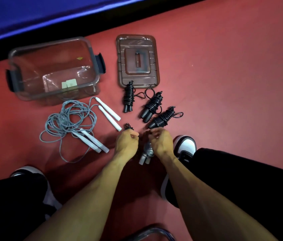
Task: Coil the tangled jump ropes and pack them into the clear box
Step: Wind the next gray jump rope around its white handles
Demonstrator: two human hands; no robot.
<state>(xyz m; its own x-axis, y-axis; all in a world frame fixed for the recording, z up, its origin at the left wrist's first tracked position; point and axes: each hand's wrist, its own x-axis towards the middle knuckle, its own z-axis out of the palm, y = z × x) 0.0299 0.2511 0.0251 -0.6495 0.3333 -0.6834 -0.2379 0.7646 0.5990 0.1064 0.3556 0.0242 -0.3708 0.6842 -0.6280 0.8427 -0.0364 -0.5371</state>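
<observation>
My left hand (pixel 126 142) and my right hand (pixel 160 140) are close together over the red floor, both curled round a jump rope with grey handles (pixel 146 154) that is being wound; black cord (pixel 128 127) sticks out past my left fingers. Three coiled black jump ropes (pixel 128 97) (pixel 152 106) (pixel 163 118) lie just beyond my hands. A tangle of grey ropes with white handles (pixel 71 121) lies to the left. The clear box (pixel 54 70) stands open at the back left, holding only some small pale labels.
The box lid (pixel 138 60) lies flat to the right of the clear box. My shoes (pixel 186 145) (pixel 26 172) and black trouser legs flank my arms. A blue mat edge (pixel 33 14) runs along the back. A curved cord (pixel 151 232) shows at the bottom edge.
</observation>
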